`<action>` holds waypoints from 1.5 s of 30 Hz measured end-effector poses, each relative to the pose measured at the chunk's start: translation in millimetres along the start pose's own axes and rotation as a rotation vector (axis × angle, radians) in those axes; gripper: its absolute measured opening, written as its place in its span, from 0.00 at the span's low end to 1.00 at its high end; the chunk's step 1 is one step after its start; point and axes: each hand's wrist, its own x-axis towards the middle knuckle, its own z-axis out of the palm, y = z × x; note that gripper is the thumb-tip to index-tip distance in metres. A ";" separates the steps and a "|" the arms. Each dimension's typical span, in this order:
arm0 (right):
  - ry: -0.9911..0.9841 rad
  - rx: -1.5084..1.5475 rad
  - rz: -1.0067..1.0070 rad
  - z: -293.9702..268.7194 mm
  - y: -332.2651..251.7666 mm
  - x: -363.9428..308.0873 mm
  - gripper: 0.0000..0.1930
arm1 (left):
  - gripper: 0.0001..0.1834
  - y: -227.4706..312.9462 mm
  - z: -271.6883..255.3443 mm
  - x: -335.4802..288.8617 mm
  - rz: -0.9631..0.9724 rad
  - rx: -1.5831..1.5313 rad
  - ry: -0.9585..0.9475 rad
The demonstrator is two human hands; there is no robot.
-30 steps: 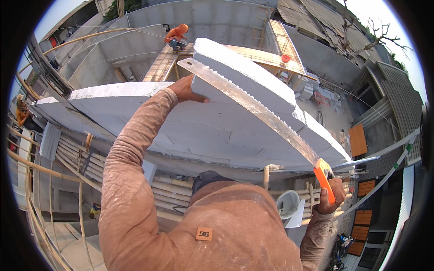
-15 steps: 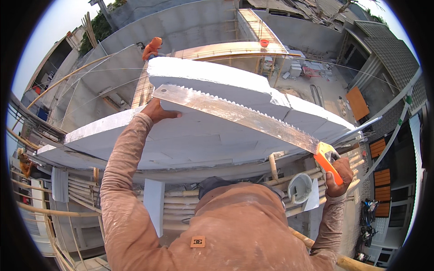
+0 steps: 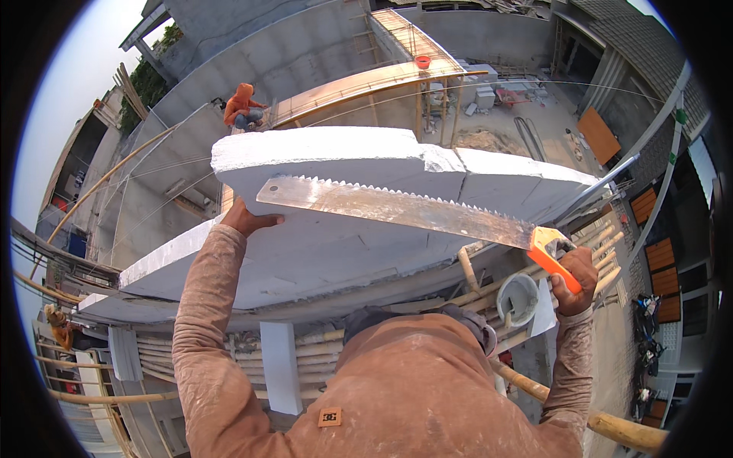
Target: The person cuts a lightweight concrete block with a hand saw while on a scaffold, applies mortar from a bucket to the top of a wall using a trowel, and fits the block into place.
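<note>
Saw: a long metal saw [image 3: 397,210], its flat blade scuffed and brown-stained, coarse pointed teeth facing upward, in front of the white wall [image 3: 343,259] in the head view.
Right grip: the right grip [image 3: 578,281] is curled firmly round the saw's looped orange handle [image 3: 551,269].
Left grip: the left grip [image 3: 246,220] is at the left end of the top block [image 3: 313,149], thumb toward its front face; fingers partly hidden, so cannot tell whether it pinches.
Top block: thick white slab, rough at the left end, chipped near the right.
Wall: pale, mostly smooth blocks, with thin joints.
Sleeves: brown cloth, wrinkled and dusty.
Poles: round bamboo poles [image 3: 317,359] beneath a loose white block [image 3: 281,370].
Grey bucket: round grey bucket [image 3: 510,288], grey-smeared inside; contents unclear.
Red bucket: small red bucket [image 3: 422,64] on the distant boards [image 3: 343,95]; contents too small to tell.
</note>
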 end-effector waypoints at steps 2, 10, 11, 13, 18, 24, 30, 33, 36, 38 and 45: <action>0.010 -0.009 0.011 -5.5 4.9 -3.2 0.19 | 0.39 3.9 1.8 3.5 0.009 -0.007 -0.009; -0.009 -0.045 0.039 -12.7 24.0 -3.7 0.17 | 0.40 -20.1 -1.3 4.4 0.005 -0.003 -0.027; 0.009 -0.032 0.054 -14.0 26.9 -4.7 0.18 | 0.41 -12.3 -1.9 3.3 -0.006 0.013 -0.047; -0.003 -0.044 0.062 -22.9 36.6 -7.6 0.18 | 0.42 -3.7 -1.6 5.8 -0.031 0.038 -0.073; -0.028 -0.043 0.051 -23.3 40.8 -1.5 0.20 | 0.42 -8.1 -4.0 2.6 -0.045 0.050 -0.053; -0.029 -0.016 0.053 -16.6 48.9 1.8 0.21 | 0.42 -11.5 -5.1 0.6 0.026 0.050 -0.049; -0.006 -0.021 0.074 -31.0 76.5 -11.0 0.20 | 0.38 -2.2 -5.6 2.7 -0.077 0.078 -0.096; -0.013 -0.031 0.100 -38.5 77.5 -10.4 0.20 | 0.35 -11.0 -7.2 4.0 -0.062 0.082 -0.086; -0.003 -0.049 0.094 -48.5 81.5 -11.7 0.20 | 0.36 -8.5 -5.5 2.2 -0.060 0.096 -0.060; -0.005 -0.060 0.113 -57.9 86.0 -14.6 0.20 | 0.37 -9.2 -4.7 1.3 -0.040 0.090 -0.055; -0.002 -0.104 0.182 -91.8 103.8 -28.4 0.18 | 0.36 -19.1 -9.2 4.9 -0.021 0.115 -0.078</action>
